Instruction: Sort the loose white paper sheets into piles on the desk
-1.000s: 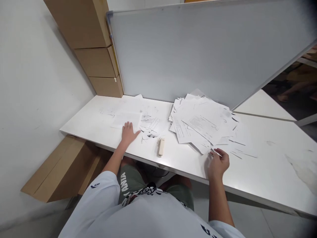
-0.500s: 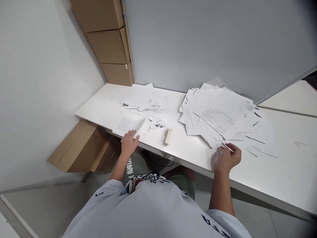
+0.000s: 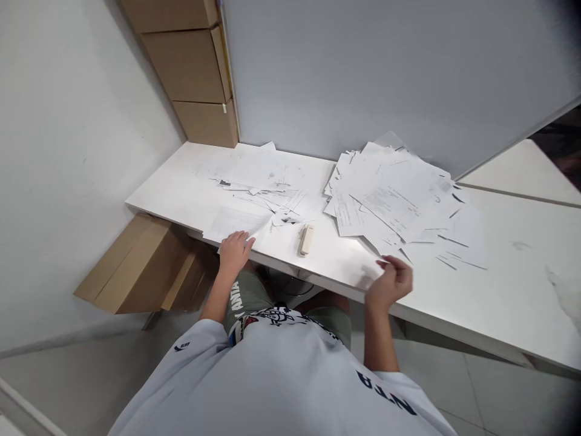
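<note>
At the table's front edge, my left hand (image 3: 233, 253) lies with its fingers flat on a white sheet of paper (image 3: 229, 224), thumb apart; the sheet's right side lifts a little. My right hand (image 3: 390, 283) hovers over the front edge, its fingers loosely bent and no object visible in them. Just beyond it spreads a large, untidy pile of printed papers (image 3: 390, 206). Between the hands stands a small cream device (image 3: 306, 240) that looks like a stapler. Thin paper strips and scraps (image 3: 258, 195) lie behind the left sheet.
The white table (image 3: 512, 284) runs along a grey partition (image 3: 385, 72). Stacked cardboard boxes (image 3: 190, 66) stand at the back left corner. Another cardboard box (image 3: 131, 263) sits below the table's left end. Narrow strips (image 3: 463, 260) lie right of the pile.
My right hand has drawn away from the pile's near edge, to the left and toward me. My left hand stays on its sheet. The view has shifted slightly.
</note>
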A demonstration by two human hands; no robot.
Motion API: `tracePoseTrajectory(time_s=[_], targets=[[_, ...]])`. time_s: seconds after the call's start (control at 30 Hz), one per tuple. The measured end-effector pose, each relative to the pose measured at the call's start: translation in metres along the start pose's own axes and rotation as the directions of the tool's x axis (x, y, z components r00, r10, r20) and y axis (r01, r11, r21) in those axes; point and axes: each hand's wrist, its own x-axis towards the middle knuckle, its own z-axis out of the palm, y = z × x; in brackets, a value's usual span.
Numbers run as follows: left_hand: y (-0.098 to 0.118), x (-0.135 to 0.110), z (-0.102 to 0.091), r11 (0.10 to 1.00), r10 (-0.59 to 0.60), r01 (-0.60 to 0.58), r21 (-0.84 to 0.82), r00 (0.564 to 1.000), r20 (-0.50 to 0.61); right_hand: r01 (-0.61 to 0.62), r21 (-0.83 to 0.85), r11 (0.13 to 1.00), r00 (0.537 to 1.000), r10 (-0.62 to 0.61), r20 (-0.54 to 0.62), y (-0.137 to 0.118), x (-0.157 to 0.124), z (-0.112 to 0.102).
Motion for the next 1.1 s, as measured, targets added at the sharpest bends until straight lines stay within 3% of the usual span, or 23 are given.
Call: tracePoseTrajectory(time_s=[0.07,0.1,0.13,0.17,0.23,0.27,0.3,0.33,0.43,0.53,0.6,0.67,0.7,0.77,0.83,0.87,0.93,1.0,1.1], targets=[[0.0,0.0,0.0,1.0,-0.007,0.006,-0.017,1.0,-0.008,-0.062,0.058,0.996,0.973,0.047,0.227,-0.016,-0.046,0.008],[-0.001,0.0,0.0,1.0,-0.012,0.011,-0.028,1.0,-0.015,-0.12,0.075,0.99,0.917,0.081,0.391,-0.022,-0.069,0.012],[-0.001,0.001,0.001,0.999,-0.02,0.019,-0.04,0.999,-0.025,-0.184,0.07,0.98,0.819,0.113,0.563,-0.026,-0.09,0.016],[-0.003,0.001,0.002,0.998,-0.032,0.03,-0.053,0.999,-0.037,-0.244,0.052,0.968,0.688,0.136,0.713,-0.029,-0.108,0.02],[-0.005,0.002,0.004,0.996,-0.066,0.063,-0.065,0.996,-0.057,-0.333,-0.001,0.943,0.418,0.148,0.896,-0.031,-0.133,0.028],[-0.007,0.002,0.005,0.995,-0.081,0.077,-0.06,0.995,-0.061,-0.364,-0.018,0.931,0.322,0.144,0.936,-0.031,-0.14,0.033],[-0.008,0.002,0.006,0.995,-0.089,0.086,-0.049,0.994,-0.06,-0.39,-0.026,0.92,0.262,0.138,0.955,-0.031,-0.144,0.039],[-0.008,0.0,0.008,0.995,-0.092,0.09,-0.034,0.994,-0.059,-0.416,-0.03,0.909,0.23,0.137,0.964,-0.031,-0.145,0.045],[-0.004,-0.013,0.009,0.999,-0.042,0.042,-0.008,0.998,-0.056,-0.515,-0.044,0.856,0.207,0.173,0.963,-0.037,-0.14,0.072],[0.003,-0.029,0.007,0.993,0.111,-0.112,-0.038,0.994,-0.018,-0.586,-0.072,0.807,0.212,0.239,0.948,-0.045,-0.133,0.102],[0.004,-0.033,0.005,0.952,0.292,-0.285,-0.107,0.955,0.055,-0.523,-0.071,0.849,0.284,0.252,0.925,-0.046,-0.127,0.119],[-0.004,-0.026,0.002,0.871,0.466,-0.436,-0.228,0.879,0.102,-0.339,-0.092,0.936,0.391,0.229,0.891,-0.041,-0.12,0.133],[-0.012,-0.016,0.001,0.84,0.5,-0.459,-0.289,0.862,0.084,-0.233,-0.115,0.966,0.438,0.209,0.875,-0.037,-0.116,0.138],[-0.035,0.017,-0.003,0.844,0.411,-0.387,-0.371,0.912,-0.014,-0.077,-0.152,0.985,0.487,0.171,0.856,-0.029,-0.111,0.148],[-0.061,0.066,-0.006,0.896,0.169,-0.2,-0.397,0.979,-0.114,-0.017,-0.151,0.988,0.51,0.139,0.849,-0.021,-0.107,0.155],[-0.074,0.093,-0.007,0.918,0.058,-0.102,-0.384,0.991,-0.124,-0.004,-0.146,0.989,0.518,0.127,0.846,-0.019,-0.107,0.157],[-0.097,0.144,-0.005,0.945,-0.072,0.045,-0.324,0.995,-0.071,0.027,-0.143,0.989,0.514,0.109,0.851,-0.017,-0.107,0.159],[-0.114,0.181,0.002,0.97,-0.133,0.13,-0.207,0.991,0.0,0.048,-0.152,0.987,0.492,0.109,0.864,-0.019,-0.108,0.157],[-0.126,0.2,0.015,0.987,-0.16,0.16,-0.01,0.987,-0.016,0.027,-0.155,0.988,0.484,0.122,0.867,-0.02,-0.108,0.154]])
